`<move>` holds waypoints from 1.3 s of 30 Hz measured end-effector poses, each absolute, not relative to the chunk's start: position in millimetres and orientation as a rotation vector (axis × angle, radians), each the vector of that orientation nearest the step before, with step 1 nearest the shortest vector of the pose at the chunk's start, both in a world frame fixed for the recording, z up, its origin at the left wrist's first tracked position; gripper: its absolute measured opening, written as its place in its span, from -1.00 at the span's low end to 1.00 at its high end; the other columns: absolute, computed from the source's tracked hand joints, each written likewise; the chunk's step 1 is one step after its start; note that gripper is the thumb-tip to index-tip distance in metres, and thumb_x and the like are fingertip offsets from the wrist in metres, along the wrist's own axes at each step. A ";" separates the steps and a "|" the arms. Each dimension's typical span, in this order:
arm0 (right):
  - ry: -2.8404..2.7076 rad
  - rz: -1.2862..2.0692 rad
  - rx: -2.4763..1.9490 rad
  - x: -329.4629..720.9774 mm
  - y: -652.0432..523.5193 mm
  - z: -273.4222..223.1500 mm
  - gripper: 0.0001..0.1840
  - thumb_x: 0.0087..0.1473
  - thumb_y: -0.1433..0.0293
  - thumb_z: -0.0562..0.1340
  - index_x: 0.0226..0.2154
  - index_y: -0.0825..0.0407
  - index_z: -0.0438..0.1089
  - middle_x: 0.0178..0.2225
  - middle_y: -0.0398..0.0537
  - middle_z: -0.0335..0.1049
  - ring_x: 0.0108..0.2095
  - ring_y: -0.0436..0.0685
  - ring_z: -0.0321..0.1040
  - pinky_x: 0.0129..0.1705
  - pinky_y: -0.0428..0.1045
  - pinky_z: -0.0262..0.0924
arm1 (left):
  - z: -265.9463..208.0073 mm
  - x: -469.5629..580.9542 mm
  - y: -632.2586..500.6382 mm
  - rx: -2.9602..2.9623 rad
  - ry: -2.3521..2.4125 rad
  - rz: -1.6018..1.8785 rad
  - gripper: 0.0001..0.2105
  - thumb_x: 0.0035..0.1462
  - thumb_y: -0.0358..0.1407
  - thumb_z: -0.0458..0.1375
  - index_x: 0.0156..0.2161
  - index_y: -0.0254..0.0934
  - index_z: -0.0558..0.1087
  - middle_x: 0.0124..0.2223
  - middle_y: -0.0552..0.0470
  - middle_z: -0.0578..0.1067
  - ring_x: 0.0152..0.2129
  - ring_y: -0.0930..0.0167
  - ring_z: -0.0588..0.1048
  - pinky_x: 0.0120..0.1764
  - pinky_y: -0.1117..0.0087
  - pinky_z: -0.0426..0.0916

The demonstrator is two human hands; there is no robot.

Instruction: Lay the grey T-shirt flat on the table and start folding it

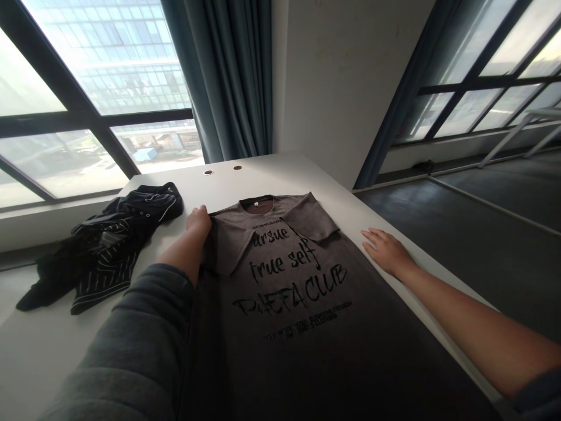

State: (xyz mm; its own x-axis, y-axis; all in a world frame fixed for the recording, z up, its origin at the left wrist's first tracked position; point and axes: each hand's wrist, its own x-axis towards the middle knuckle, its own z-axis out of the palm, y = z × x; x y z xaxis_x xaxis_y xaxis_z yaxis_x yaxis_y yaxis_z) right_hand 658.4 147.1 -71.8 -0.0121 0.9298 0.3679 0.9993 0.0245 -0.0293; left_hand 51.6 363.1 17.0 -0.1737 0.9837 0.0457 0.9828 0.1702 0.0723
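A dark grey-brown T-shirt point(284, 263) lies front up on the white table point(280, 172), its collar toward the far end and black lettering across the chest. Both short sleeves are folded inward over the body. My left hand point(199, 223) is at the shirt's left shoulder, fingers curled round the cloth there; the fingertips are partly hidden. To the right of the shirt, my right hand point(388, 251) rests palm down near the table's edge, fingers stretched out and apart from the cloth. The lower part of the shirt is in shadow.
A heap of black clothing with white stripes point(118, 240) sits on the table's left side. Two round cable holes point(208, 172) are at the far end. Beyond stand a blue curtain point(236, 82), a wall point(333, 76) and windows. Dark floor point(438, 216) lies to the right.
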 end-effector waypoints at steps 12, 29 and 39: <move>-1.995 -0.299 -2.003 658.4 147.5 -71.7 -0.40 0.34 0.14 0.02 0.22 0.02 0.50 0.27 0.19 0.42 0.27 0.39 0.35 0.33 0.29 0.24 | -15.7 79.3 319.5 2.308 2.242 0.219 -0.48 0.39 -0.07 -0.04 0.23 -0.43 0.39 0.34 -0.44 0.35 0.25 -0.04 0.37 0.19 0.04 0.31; -2.014 -0.340 -2.021 660.0 148.0 -73.2 -0.38 0.36 0.14 0.00 0.23 0.09 0.49 0.27 0.22 0.41 0.26 0.37 0.37 0.35 0.24 0.22 | -14.9 65.2 324.1 2.229 2.121 0.192 -0.36 0.46 -0.05 -0.17 0.43 -0.45 0.21 0.53 -0.36 0.11 0.45 0.09 0.14 0.39 0.13 0.09; -1.922 -0.340 -1.944 656.8 144.1 -63.6 -0.44 0.31 0.19 0.05 0.13 0.06 0.56 0.20 0.24 0.46 0.23 0.39 0.37 0.34 0.26 0.23 | 12.9 15.1 241.5 2.094 2.351 0.083 -0.57 0.33 0.02 -0.01 0.01 -0.19 0.55 0.03 -0.21 0.65 0.02 -0.01 0.57 -0.02 0.09 0.41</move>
